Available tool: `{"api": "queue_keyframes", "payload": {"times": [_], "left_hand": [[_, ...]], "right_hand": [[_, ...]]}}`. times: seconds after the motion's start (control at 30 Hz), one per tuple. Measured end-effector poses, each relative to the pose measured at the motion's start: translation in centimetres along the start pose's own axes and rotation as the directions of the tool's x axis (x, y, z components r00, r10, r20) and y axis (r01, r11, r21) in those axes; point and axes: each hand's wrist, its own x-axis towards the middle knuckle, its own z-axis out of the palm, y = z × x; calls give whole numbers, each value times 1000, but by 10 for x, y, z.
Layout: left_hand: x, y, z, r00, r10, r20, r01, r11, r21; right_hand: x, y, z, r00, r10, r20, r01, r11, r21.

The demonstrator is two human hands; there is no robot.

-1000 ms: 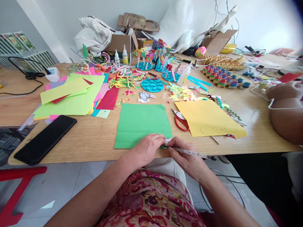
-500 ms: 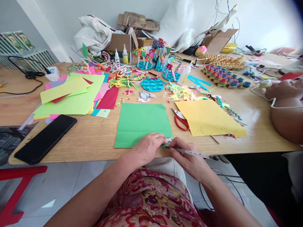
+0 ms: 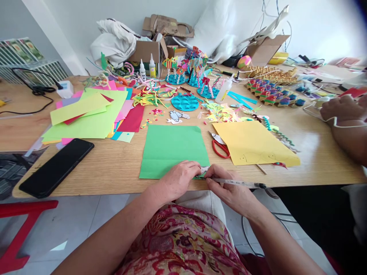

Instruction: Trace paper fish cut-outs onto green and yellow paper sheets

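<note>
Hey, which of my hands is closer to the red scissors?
Your right hand. It holds a pen on the near side of the scissors; your left hand is farther off, to the left, on the green paper.

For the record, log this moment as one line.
left hand: touching small white paper cutout on green paper sheet; right hand: gripping clear plastic pen, tip near cutout; nearby: red-handled metal scissors beside yellow paper sheet

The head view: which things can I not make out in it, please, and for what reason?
All in the head view:
- Small white cutout: the left hand covers part of its outline.
- Any mark at the tip of the pen: too small to tell.
- Stick: upper end hidden by the yellow sheet.
- Co-worker's arm: cut off by the right edge.
</note>
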Motion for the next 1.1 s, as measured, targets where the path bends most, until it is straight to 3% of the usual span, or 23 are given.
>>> {"api": "queue_keyframes", "payload": {"times": [0.6,0.87,1.1], "left_hand": [[0,2,-6,999,-14,49,17,998,-56],[0,1,-5,999,-11,36,14,997,-72],[-1,2,-5,995,-89,38,89,996,-3]], "right_hand": [[10,-1,-3,989,-55,137,66,995,-75],[12,-1,2,996,-33,89,34,999,-1],[13,3,8,998,-53,42,49,996,79]]}}
